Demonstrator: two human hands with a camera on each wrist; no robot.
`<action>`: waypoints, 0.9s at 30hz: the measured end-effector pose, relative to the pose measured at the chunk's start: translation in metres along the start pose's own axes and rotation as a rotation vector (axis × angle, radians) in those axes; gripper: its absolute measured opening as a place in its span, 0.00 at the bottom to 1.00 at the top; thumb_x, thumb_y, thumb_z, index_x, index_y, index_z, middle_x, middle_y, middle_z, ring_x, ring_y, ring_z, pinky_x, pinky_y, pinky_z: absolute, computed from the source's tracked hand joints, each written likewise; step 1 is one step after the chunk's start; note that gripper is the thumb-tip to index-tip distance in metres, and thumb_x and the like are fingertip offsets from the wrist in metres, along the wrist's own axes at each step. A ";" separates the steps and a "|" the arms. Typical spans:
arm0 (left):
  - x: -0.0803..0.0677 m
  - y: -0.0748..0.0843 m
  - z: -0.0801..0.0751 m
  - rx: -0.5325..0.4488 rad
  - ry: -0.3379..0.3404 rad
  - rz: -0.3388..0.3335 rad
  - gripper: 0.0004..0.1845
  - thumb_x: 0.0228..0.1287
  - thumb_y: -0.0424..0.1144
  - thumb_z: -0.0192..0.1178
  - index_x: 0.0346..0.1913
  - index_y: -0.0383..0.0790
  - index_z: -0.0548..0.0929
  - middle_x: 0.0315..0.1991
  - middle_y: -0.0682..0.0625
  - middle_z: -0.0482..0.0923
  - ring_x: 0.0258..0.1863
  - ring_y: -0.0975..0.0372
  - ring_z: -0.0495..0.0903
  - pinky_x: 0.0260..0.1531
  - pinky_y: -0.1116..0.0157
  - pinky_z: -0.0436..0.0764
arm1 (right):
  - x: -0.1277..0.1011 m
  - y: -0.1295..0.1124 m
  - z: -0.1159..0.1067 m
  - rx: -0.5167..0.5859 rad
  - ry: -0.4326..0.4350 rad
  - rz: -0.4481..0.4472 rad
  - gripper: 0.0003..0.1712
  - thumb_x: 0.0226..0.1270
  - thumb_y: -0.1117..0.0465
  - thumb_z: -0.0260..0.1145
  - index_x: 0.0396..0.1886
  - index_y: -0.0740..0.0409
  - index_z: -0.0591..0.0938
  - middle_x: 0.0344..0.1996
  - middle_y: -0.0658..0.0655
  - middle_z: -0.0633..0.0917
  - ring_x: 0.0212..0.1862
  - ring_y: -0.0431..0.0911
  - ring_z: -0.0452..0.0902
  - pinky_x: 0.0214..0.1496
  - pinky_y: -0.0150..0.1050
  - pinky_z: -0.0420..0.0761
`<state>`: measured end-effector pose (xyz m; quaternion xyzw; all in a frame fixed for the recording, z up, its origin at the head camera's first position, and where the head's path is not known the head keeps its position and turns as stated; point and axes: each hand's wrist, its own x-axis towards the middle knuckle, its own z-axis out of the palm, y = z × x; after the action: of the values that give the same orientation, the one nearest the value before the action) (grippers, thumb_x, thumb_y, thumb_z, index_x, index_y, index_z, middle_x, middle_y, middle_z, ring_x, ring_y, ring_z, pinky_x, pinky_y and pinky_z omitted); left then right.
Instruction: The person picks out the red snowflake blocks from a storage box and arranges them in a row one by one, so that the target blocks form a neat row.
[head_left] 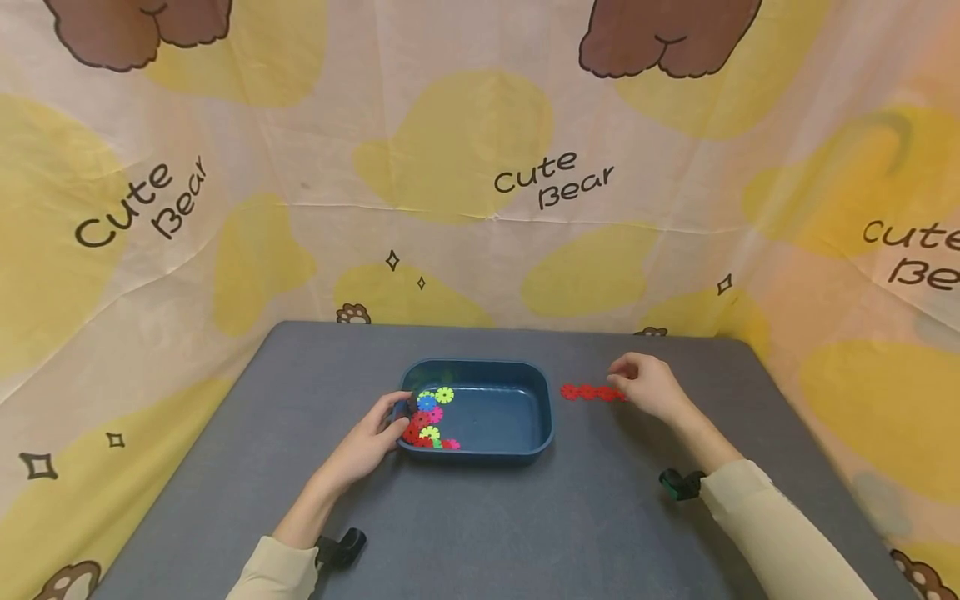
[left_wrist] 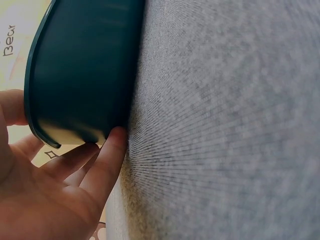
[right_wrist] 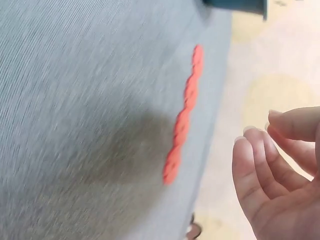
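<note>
Red plastic discs [head_left: 587, 392] (likely light, edge-pinchable) are overhung by a bunched right hand [head_left: 651, 387], a blue plastic tub [head_left: 487, 456] gripped by the left hand [head_left: 366, 443].

Reaches out over the desk [head_left: 465, 525] from its near side with both arms, bare at the wrists. Slants the left arm [head_left: 311, 504] inward and forward across the left half, and grips with the left hand [head_left: 372, 435] left of the desk's middle, with the thumb set apart from the slightly spread fingers [left_wrist: 106, 162]. Angles the right arm [head_left: 708, 437] forward and inward from the near right, with the right hand [head_left: 651, 387] farther out, nearer the far edge and toward the far right corner. Hovers there with fingers loosely bent and fingertips close together, showing the palm side to the right wrist view.
</note>
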<state>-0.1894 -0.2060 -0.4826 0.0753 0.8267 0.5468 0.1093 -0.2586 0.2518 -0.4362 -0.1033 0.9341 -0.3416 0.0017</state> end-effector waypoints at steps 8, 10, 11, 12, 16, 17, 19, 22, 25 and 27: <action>0.000 -0.001 0.000 -0.001 0.003 -0.003 0.27 0.72 0.46 0.51 0.70 0.51 0.59 0.74 0.42 0.46 0.72 0.45 0.51 0.56 0.50 0.73 | -0.001 -0.033 0.014 0.040 0.001 -0.059 0.10 0.66 0.58 0.64 0.43 0.57 0.82 0.35 0.52 0.84 0.36 0.46 0.78 0.35 0.40 0.78; 0.000 -0.001 0.000 0.003 0.005 -0.004 0.27 0.72 0.46 0.51 0.70 0.51 0.59 0.74 0.42 0.47 0.71 0.45 0.51 0.55 0.50 0.74 | -0.001 -0.041 0.017 0.059 -0.004 -0.072 0.10 0.65 0.58 0.65 0.43 0.57 0.82 0.35 0.52 0.84 0.36 0.46 0.78 0.35 0.40 0.79; 0.000 -0.001 0.000 0.005 0.005 -0.005 0.27 0.72 0.46 0.51 0.70 0.51 0.59 0.73 0.42 0.47 0.71 0.44 0.52 0.55 0.50 0.74 | 0.000 -0.045 0.019 0.070 -0.007 -0.077 0.10 0.65 0.58 0.65 0.43 0.58 0.82 0.35 0.53 0.84 0.36 0.47 0.79 0.35 0.40 0.79; 0.000 -0.001 0.000 0.006 0.006 -0.006 0.27 0.72 0.46 0.51 0.70 0.51 0.59 0.73 0.42 0.47 0.71 0.44 0.53 0.55 0.50 0.74 | 0.000 -0.049 0.021 0.080 -0.013 -0.080 0.10 0.65 0.58 0.65 0.43 0.58 0.82 0.35 0.53 0.85 0.36 0.47 0.79 0.35 0.40 0.79; -0.001 0.000 0.000 0.015 0.015 -0.014 0.27 0.72 0.46 0.52 0.70 0.53 0.60 0.72 0.44 0.51 0.70 0.44 0.56 0.54 0.49 0.74 | 0.000 -0.066 0.029 0.129 -0.040 -0.088 0.10 0.65 0.58 0.65 0.43 0.57 0.82 0.35 0.56 0.85 0.34 0.49 0.80 0.33 0.40 0.79; -0.001 0.000 0.000 0.017 0.016 -0.016 0.26 0.72 0.46 0.52 0.70 0.54 0.60 0.72 0.44 0.52 0.69 0.44 0.57 0.54 0.49 0.74 | 0.000 -0.070 0.030 0.139 -0.046 -0.089 0.10 0.65 0.58 0.65 0.43 0.57 0.82 0.34 0.56 0.85 0.34 0.50 0.80 0.33 0.41 0.79; 0.000 0.000 0.000 0.022 0.018 -0.019 0.26 0.72 0.46 0.52 0.70 0.55 0.60 0.71 0.45 0.54 0.69 0.44 0.58 0.54 0.48 0.75 | 0.000 -0.077 0.034 0.140 -0.046 -0.104 0.09 0.65 0.58 0.65 0.43 0.56 0.82 0.33 0.54 0.84 0.35 0.49 0.80 0.33 0.40 0.79; 0.000 0.000 0.000 0.025 0.016 -0.023 0.26 0.72 0.46 0.52 0.70 0.55 0.60 0.72 0.45 0.52 0.69 0.44 0.56 0.54 0.48 0.74 | 0.000 -0.086 0.040 0.135 -0.041 -0.132 0.09 0.64 0.58 0.66 0.42 0.56 0.83 0.33 0.49 0.84 0.35 0.45 0.78 0.35 0.40 0.79; 0.001 0.000 0.001 0.025 0.017 -0.025 0.26 0.72 0.47 0.51 0.70 0.55 0.60 0.73 0.45 0.50 0.70 0.43 0.54 0.55 0.48 0.73 | 0.001 -0.094 0.047 0.145 -0.048 -0.164 0.09 0.63 0.58 0.67 0.42 0.56 0.83 0.33 0.47 0.83 0.35 0.43 0.78 0.36 0.39 0.79; 0.001 0.001 0.001 0.025 0.017 -0.028 0.26 0.72 0.47 0.51 0.70 0.55 0.60 0.73 0.45 0.50 0.70 0.44 0.54 0.55 0.47 0.73 | 0.002 -0.100 0.053 0.162 -0.070 -0.185 0.10 0.63 0.59 0.67 0.42 0.57 0.83 0.33 0.47 0.83 0.35 0.43 0.78 0.35 0.39 0.80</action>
<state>-0.1897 -0.2047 -0.4826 0.0604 0.8355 0.5353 0.1087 -0.2370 0.1429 -0.4130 -0.2004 0.8894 -0.4108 0.0114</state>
